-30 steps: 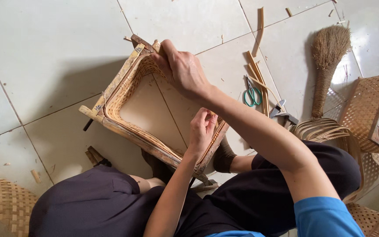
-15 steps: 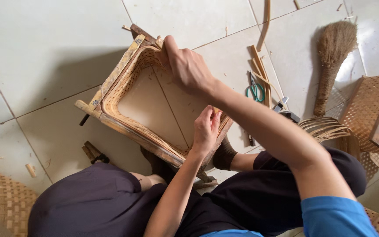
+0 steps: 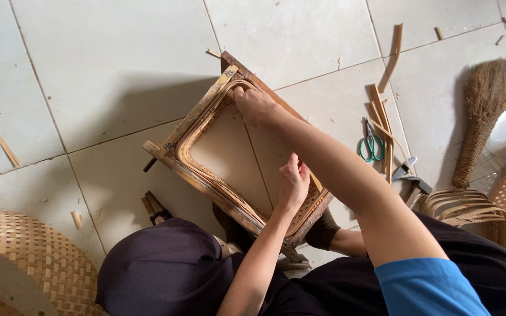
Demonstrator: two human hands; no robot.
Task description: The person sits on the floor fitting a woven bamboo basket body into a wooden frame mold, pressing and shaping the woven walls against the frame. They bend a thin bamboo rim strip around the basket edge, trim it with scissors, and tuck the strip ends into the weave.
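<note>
Compared with a moment ago, the right hand (image 3: 256,105) sits a little further toward the top corner of the basket frame (image 3: 174,143), while the frame itself leans almost the same way. Its fingers are closed over the bent cane strips at that upper corner, slightly left of the picture's centre. The left hand (image 3: 293,182) is lower, near the centre, pinching the rim on the frame's right side; I cannot see what exactly sits between its fingertips. The frame is a tilted four-sided shape of wooden bars with cane lining. Its long axis runs from the top corner down toward the lower right, where it ends above the person's knees. So the right hand holds the far end and the left hand is nearer to the body. Outside the frame, green-handled scissors (image 3: 371,145) lie on the tile floor (image 3: 101,64) at centre right, beside loose cane strips (image 3: 383,120). A straw broom (image 3: 482,111) lies at the right edge, and a woven basket (image 3: 24,257) fills the lower left corner.
</note>
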